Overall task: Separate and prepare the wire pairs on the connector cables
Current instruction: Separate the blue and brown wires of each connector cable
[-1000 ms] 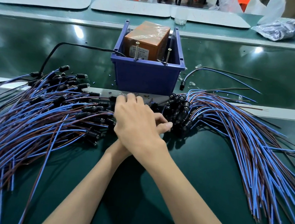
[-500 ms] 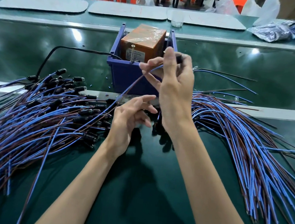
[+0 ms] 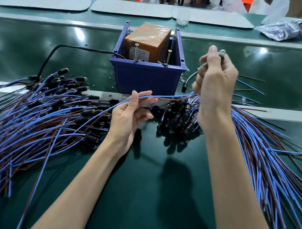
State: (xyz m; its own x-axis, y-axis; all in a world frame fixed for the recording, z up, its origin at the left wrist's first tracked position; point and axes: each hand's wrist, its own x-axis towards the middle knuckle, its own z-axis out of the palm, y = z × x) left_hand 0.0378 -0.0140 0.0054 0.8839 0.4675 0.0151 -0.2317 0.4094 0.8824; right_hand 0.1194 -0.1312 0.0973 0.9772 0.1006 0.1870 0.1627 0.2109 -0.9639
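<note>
One blue-and-brown twin-wire connector cable [image 3: 169, 97] is held above the dark green tabletop [image 3: 146, 198], before the blue plastic bin [image 3: 146, 78]. Its connector end is enclosed in the raised right hand [image 3: 215, 87], grip curled tight. Its wires are pinched in the narrow grip of the left hand [image 3: 127, 117]. A left heap of like cables [image 3: 33, 119] and a right heap of like cables [image 3: 265, 146] are laid on either side.

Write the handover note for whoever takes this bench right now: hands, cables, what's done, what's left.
Right hand: raised, grips the connector end of one cable.
Left hand: fingers pinch that cable's blue and brown wires further along.
Cables: left pile and right pile lie on the green mat, connectors toward the blue bin.
Done: one cable is lifted and stretched between the hands.
Left: split its pair. Which pile is finished cannot be told.
</note>
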